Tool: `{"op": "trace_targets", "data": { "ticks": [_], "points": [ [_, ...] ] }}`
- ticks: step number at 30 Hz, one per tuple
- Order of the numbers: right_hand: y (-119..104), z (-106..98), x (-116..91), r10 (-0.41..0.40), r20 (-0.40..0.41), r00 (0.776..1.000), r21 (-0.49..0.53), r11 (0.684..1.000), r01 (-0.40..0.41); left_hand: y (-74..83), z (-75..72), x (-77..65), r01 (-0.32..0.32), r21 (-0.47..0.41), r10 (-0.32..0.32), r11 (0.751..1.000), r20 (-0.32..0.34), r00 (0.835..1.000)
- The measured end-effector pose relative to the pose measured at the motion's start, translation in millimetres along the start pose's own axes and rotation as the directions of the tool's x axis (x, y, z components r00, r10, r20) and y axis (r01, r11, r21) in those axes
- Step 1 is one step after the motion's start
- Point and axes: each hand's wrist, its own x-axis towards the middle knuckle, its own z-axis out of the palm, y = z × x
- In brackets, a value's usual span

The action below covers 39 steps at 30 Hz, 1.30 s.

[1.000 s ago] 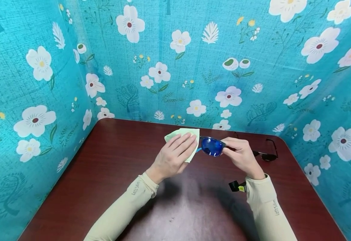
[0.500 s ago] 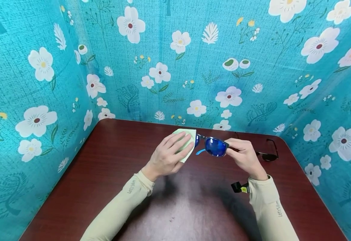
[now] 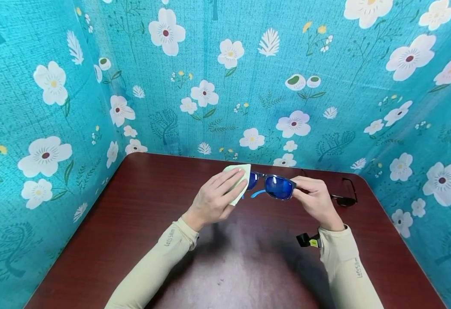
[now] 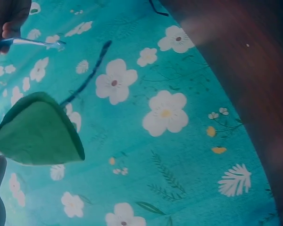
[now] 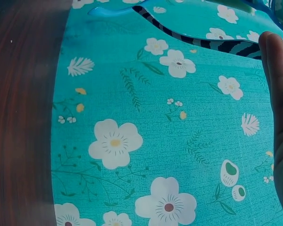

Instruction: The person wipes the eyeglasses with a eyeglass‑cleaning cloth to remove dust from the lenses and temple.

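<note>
Sunglasses point(image 3: 278, 187) with blue mirrored lenses are held up above the table in the head view. My right hand point(image 3: 315, 198) pinches them at the hinge corner on the right. A pale green cloth point(image 3: 238, 184) is in my left hand point(image 3: 214, 198), folded over the other lens, which it partly covers. In the left wrist view the cloth point(image 4: 40, 134) hangs in a wide fold, a dark temple arm point(image 4: 87, 77) reaching out past it. The right wrist view has a black-and-grey striped temple arm point(image 5: 193, 41) with a blue tip, near my right fingers point(image 5: 277, 61).
Another pair of dark sunglasses point(image 3: 344, 201) lies on the reddish-brown table point(image 3: 163, 184) behind my right hand. A black strap with a yellow-green tag point(image 3: 312, 243) sits at my right wrist. Blue flowered fabric point(image 3: 225, 107) surrounds the table's back and sides.
The cloth and left hand have shifted slightly left, baring the bridge and part of the covered lens. My right hand has moved a little right with the sunglasses.
</note>
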Motion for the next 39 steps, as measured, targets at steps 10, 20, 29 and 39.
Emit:
{"op": "trace_targets", "data": {
  "ticks": [10,20,29,39],
  "points": [
    [3.1,-4.9,-4.1,0.029,-0.021,0.999,-0.035,0.999,-0.030,-9.0,-9.9,-24.8,0.391,-0.202,-0.407,0.898,-0.046,0.912],
    [6.5,11.3,-2.5,0.064,0.104,0.992,-0.131,0.990,-0.050,-2.6,-15.3,-13.0,0.560,-0.379,-0.601,0.737,0.012,0.799],
    [10.6,26.2,1.9,0.055,0.092,0.994,-0.169,0.985,-0.039,23.5,-4.9,7.3,0.538,-0.363,-0.543,0.761,0.098,0.834],
    [11.1,36.4,4.1,0.045,0.032,0.998,-0.176,0.984,-0.038,45.5,8.2,9.4,0.271,-0.010,-0.264,0.962,0.205,0.943]
  ]
}}
